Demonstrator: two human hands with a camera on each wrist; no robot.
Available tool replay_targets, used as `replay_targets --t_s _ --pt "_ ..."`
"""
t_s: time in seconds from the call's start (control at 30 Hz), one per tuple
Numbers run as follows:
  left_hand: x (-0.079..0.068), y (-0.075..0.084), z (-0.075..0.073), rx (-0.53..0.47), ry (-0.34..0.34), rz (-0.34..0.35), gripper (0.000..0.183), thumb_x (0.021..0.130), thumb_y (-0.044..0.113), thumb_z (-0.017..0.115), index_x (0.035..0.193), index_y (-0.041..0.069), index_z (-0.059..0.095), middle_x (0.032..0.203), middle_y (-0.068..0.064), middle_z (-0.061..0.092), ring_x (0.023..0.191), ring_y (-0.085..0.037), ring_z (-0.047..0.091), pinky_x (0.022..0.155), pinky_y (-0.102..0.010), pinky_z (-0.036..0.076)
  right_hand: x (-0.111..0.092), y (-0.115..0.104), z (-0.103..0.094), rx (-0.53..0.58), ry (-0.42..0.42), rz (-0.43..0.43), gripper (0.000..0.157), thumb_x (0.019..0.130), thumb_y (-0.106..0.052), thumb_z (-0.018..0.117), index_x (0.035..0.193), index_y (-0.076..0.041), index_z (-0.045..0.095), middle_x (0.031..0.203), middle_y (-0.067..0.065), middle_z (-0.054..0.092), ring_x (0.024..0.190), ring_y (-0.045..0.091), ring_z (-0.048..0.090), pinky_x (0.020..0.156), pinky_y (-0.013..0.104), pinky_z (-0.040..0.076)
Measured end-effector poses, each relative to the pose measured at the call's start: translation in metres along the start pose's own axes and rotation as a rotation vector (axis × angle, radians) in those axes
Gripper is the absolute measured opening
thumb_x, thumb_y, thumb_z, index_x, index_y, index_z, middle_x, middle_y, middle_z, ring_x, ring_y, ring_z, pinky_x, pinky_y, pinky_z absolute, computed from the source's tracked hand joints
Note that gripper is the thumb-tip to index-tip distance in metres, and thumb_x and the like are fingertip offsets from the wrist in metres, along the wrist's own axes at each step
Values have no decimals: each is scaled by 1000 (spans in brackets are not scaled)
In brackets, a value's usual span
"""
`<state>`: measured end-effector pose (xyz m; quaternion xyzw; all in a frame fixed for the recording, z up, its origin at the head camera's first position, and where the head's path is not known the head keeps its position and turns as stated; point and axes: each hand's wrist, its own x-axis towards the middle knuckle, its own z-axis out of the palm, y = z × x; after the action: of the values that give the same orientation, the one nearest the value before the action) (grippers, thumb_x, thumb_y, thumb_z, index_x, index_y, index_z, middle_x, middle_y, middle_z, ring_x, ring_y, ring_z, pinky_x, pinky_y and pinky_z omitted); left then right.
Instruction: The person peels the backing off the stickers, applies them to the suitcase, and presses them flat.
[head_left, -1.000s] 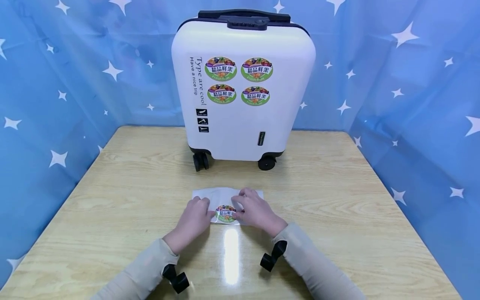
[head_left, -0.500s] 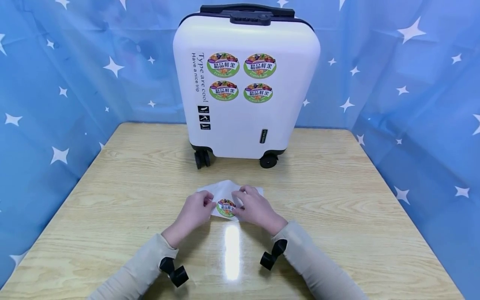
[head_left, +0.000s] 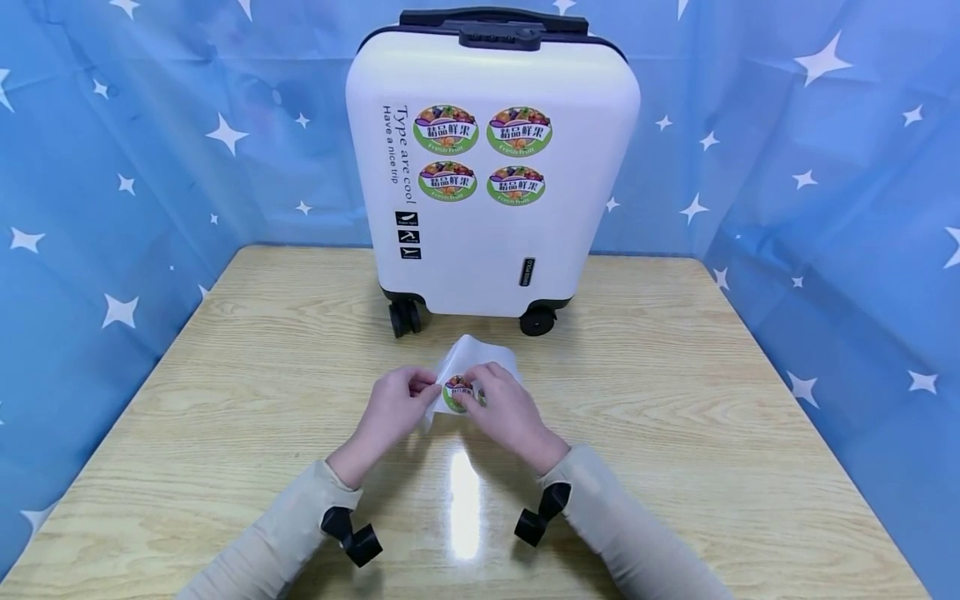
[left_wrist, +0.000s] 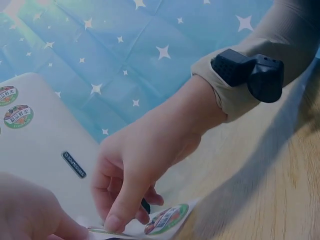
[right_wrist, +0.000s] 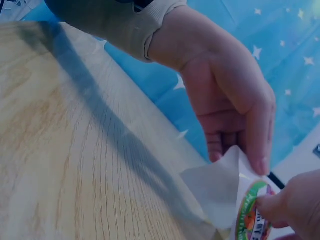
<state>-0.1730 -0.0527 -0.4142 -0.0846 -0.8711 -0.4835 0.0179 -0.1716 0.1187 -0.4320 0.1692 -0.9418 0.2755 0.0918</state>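
A white sticker sheet [head_left: 489,354] is bent and raised off the table between the hands. My left hand [head_left: 399,404] pinches its left edge between thumb and fingers. My right hand [head_left: 508,412] pinches at the oval fruit sticker [head_left: 456,393] on the sheet, thumb and fingertips at its right side. A second oval sticker [left_wrist: 167,219] lies beside the right fingertips in the left wrist view. In the right wrist view the sheet folds up under the left hand [right_wrist: 240,95], and the right thumb [right_wrist: 272,205] overlaps the sticker. Part of the sheet is hidden behind the fingers.
A white suitcase [head_left: 480,250] with black wheels and handle stands at the back of the wooden table [head_left: 675,400]. Two rows of fruit stickers [head_left: 517,185] are on its front. A blue star-printed cloth [head_left: 750,150] surrounds the table.
Both hands have lifted the sheet and moved it slightly away from me. It lay nearly flat before and is now bent, its left side folded down. My left fingers have shifted onto its edge.
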Motion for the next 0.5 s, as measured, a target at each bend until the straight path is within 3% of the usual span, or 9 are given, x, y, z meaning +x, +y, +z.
replay_targets --t_s 0.5 --pt "1 9 1 -73 -34 29 11 87 8 63 95 1 68 80 -4 65 72 -15 58 65 -29 48 -5 -9 -5 139 104 -18 16 88 -26 66 94 -11 64 103 3 60 83 21 62 67 31 49"
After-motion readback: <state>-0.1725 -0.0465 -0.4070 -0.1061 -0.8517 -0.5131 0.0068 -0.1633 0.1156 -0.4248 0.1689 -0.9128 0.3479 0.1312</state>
